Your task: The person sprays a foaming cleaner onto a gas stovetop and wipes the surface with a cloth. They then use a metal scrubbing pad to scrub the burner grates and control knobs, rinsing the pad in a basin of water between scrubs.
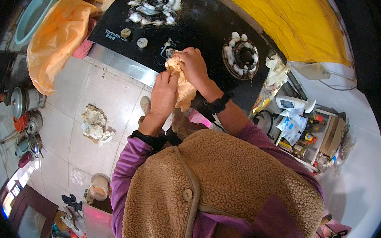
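Both my left hand and my right hand grip a crumpled orange cloth or plastic sheet at the front edge of a black glass gas cooktop. Just beyond my right fingers is a small metal part with a bent wire beside it; whether the fingers touch it cannot be told. White foam lies on the far burner and on the right burner. Two round control knobs sit left of my hands.
A large orange plastic bag hangs at the left near a light blue basin. Crumpled wrapping lies on the tiled floor. At the right stands a crate of bottles, with a white spray bottle beside it.
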Tool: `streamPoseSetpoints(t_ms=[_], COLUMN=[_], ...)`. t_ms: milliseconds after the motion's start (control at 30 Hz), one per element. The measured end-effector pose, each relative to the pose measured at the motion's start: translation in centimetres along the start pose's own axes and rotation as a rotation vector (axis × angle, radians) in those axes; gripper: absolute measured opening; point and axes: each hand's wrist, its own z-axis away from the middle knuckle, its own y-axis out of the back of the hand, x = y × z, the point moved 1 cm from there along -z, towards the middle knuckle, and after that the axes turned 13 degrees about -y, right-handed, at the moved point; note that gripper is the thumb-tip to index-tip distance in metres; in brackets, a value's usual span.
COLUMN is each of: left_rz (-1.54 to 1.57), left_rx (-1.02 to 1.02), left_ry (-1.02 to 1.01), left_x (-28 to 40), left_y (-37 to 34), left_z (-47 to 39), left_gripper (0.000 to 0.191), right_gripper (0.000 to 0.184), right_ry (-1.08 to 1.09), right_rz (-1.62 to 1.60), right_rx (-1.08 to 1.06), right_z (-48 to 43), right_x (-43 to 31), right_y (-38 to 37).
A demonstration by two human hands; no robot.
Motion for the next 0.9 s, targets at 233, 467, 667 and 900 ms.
streamPoseSetpoints(t_ms=[233,467,667,900], left_rz=[-0.025,-0.044,-0.016,0.074], left_rx=[0.025,0.067,0.041,0.037], left_ry=[0.027,-0.008,-0.017,-0.008], left_x=[0.0,-0.5,-0.4,-0.9], left_y=[-0.3,0.0,0.3,1.0], left_z=[-0.3,-0.1,0.6,1.3], left_gripper=[0.035,0.034,0.035,0.038], right_gripper=[0.021,0.021,0.021,0.02], right_ry=[-0.081,-0.094,-0.055,0.007], right_rz=[-0.04,-0.016,0.056,-0.032], right_rx=[0.125,0.259,0.199,0.279], right_z=[-1.0,-2.0,-0.5,0.8], right_x=[-0.1,-0.2,-0.5,-1.9], right_y=[-1.7,-2.3,-2.4,-2.3])
